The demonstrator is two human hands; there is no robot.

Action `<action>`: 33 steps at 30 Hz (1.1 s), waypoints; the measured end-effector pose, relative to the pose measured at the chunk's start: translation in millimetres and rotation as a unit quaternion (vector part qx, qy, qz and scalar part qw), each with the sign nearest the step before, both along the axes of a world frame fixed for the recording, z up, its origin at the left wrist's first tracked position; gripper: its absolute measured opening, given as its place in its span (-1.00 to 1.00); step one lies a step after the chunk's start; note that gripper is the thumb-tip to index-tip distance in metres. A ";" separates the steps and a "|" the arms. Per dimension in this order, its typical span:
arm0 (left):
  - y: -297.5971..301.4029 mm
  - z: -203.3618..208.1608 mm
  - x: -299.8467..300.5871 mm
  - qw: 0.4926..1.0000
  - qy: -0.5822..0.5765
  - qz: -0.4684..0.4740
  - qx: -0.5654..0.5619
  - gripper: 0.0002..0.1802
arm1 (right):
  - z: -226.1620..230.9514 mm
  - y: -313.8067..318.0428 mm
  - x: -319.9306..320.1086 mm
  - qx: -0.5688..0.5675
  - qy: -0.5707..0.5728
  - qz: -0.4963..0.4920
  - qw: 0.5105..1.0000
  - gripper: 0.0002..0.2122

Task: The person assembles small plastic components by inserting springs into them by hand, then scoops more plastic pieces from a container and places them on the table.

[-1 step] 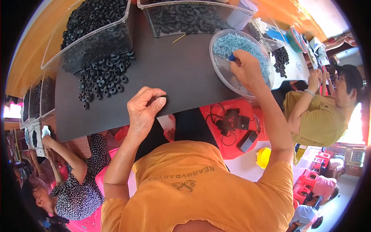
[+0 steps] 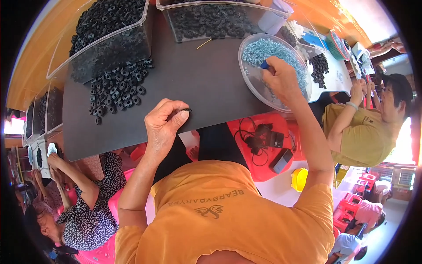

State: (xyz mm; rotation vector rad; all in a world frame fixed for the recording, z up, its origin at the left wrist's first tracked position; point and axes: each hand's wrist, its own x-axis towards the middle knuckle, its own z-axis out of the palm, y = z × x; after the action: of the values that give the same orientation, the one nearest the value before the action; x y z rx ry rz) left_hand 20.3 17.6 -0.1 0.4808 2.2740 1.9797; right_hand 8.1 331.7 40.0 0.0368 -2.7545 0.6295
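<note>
Over the near edge of the dark table [image 2: 193,75], my left hand [image 2: 162,123] pinches a small black plastic part [image 2: 189,110] between thumb and fingertips. My right hand [image 2: 282,81] is closed around a blue-handled tool [image 2: 264,64], whose working end I cannot make out. That hand hangs over a round clear tub [image 2: 258,93] of small translucent light-blue pieces [image 2: 263,48]. To the left of my left hand lies a loose pile of black plastic parts [image 2: 116,90].
Clear bins [image 2: 99,42] of black parts stand along the back. A thin yellowish stick [image 2: 204,44] lies near them. Cables and a black device [image 2: 281,160] rest on a red stool below the table edge. Other people sit working at left and right.
</note>
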 end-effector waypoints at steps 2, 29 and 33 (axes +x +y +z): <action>0.3 -1.3 -0.3 1.000 -0.001 0.000 0.002 -0.79 | -5.9 4.0 -1.1 -0.049 -0.003 0.002 0.999 -0.87; -0.1 -0.3 -3.8 0.984 -0.099 0.007 0.148 -0.77 | 4.9 -20.4 -3.8 -0.153 0.026 -0.028 0.988 -0.91; 3.2 5.3 -2.9 0.984 -0.099 0.015 0.148 -0.79 | 12.4 -26.9 1.2 -0.295 -0.038 -0.029 0.954 -0.93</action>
State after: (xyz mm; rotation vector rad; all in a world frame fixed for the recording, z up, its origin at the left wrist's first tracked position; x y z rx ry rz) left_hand 17.4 20.8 5.2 0.2556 1.8923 2.2778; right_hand 9.3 304.8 52.4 -0.2064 -2.5082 1.4279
